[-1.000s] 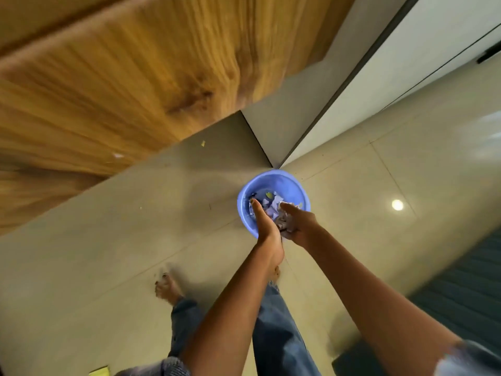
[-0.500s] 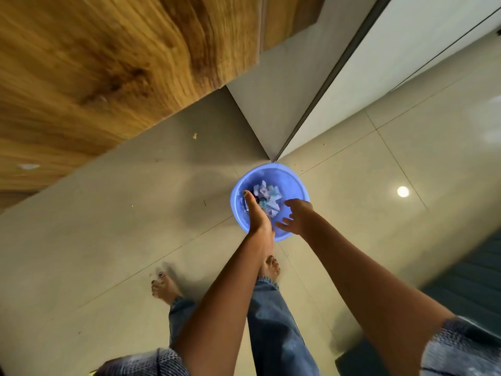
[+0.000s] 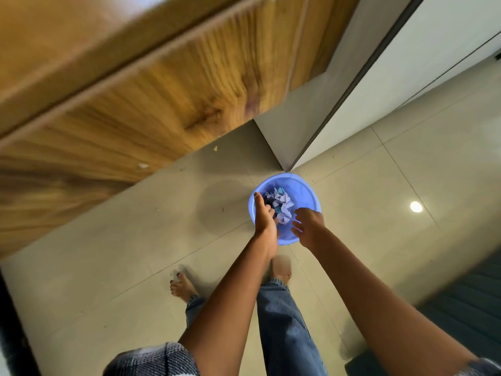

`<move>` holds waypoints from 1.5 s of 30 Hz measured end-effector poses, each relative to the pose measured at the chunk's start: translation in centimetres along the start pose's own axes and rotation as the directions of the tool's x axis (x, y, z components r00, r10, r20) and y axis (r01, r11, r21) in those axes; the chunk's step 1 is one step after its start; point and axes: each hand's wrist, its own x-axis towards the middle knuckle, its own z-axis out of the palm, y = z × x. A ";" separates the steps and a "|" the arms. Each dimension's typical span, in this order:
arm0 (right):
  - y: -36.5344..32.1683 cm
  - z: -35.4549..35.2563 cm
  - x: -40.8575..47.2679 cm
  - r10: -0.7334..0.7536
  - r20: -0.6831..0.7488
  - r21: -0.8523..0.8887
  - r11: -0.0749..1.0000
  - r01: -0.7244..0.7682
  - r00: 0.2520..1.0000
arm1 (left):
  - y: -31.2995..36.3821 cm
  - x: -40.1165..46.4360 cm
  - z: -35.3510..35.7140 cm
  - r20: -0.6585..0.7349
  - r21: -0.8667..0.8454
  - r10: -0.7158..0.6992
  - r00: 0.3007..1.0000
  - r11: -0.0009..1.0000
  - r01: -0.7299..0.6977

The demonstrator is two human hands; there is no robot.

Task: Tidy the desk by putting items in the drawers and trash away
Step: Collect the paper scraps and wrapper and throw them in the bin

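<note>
Both hands are now spread apart over the one bin (image 3: pixel 306 185).
Left hand (image 3: pixel 264 218) and right hand (image 3: pixel 309 226) are held loose-fingered, empty; crumpled paper (image 3: pixel 280 203) is piled inside.

A pale tiled floor (image 3: pixel 113 267) is seen. At one o'clock a blue bin (image 3: pixel 306 191) stands on it; two bare feet (image 3: pixel 183 286) are planted at six o'clock.

Blue jeans (image 3: pixel 284 321), patterned grey sleeves (image 3: pixel 157 359), bare feet (image 3: pixel 183 284)
</note>
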 end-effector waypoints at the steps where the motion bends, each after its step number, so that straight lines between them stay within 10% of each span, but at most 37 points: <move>1: 0.0 0.0 -1.3 -0.034 0.000 -0.003 0.999 0.034 0.999 | -0.7 -0.9 0.0 0.024 -0.015 -0.010 1.000 1.000 0.011; 8: 1.5 1.3 -15.5 -0.454 0.184 -0.198 0.852 0.485 0.872 | 0.2 -11.1 -4.2 -0.008 0.004 0.232 0.973 0.973 -0.232; 18: 4.5 8.0 -38.6 -0.841 0.384 -0.015 0.407 0.913 0.381 | 6.0 -29.0 -17.0 0.000 -0.160 0.669 0.744 0.734 -0.660; 32: 20.4 26.9 -53.9 -0.705 0.707 0.041 -0.020 0.999 -0.043 | 7.9 -40.4 -48.1 -0.400 -0.141 0.834 0.379 0.352 -0.925; 45: 32.4 43.6 -62.0 -0.465 0.870 0.143 -0.076 0.987 -0.162 | 9.3 -41.3 -68.3 -0.654 -0.202 0.666 0.360 0.306 -0.931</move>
